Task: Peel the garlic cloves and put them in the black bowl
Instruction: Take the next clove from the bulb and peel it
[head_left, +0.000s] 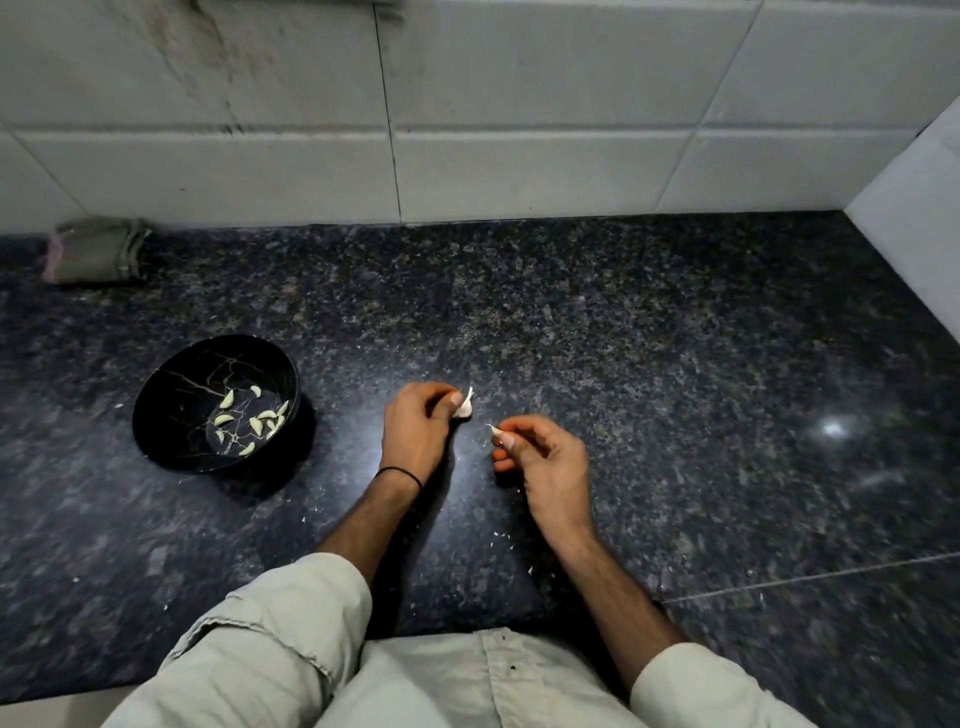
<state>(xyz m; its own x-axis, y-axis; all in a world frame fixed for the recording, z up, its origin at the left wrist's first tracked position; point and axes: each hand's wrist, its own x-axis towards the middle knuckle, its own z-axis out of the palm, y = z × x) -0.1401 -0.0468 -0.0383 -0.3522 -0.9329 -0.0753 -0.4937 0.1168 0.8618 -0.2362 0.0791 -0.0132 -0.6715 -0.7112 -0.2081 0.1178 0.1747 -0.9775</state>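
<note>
Now my left grip (415, 426) pinches the garlic chunk (464, 407) to steady it just above the surface (675, 364). My right grip (540, 452) nips a white sliver (494, 430). Peeled cloves (249, 421) sit in the black bowl (171, 452).

The polished granite surface (649, 364) is near-black, speckled all over with grey and bluish flecks and dotted with tiny white papery scraps (530, 570). The round black bowl (171, 395) has thin pale marble-like veins inside, and the peeled garlic cloves (255, 423) in it are pale yellowish green. The garlic piece (465, 408) held by the left hand (415, 431) is white, faintly pink. The thin sliver (490, 427) pinched by the right hand (545, 457) is white. The wall tiles (545, 166) are white with dark grout lines and grey-black smears at upper left. The folded cloth (93, 249) is dull olive-grey with a pink edge and darker stripes. The sleeves (291, 623) are pale cream, and the wrist band (400, 472) is black.
</note>
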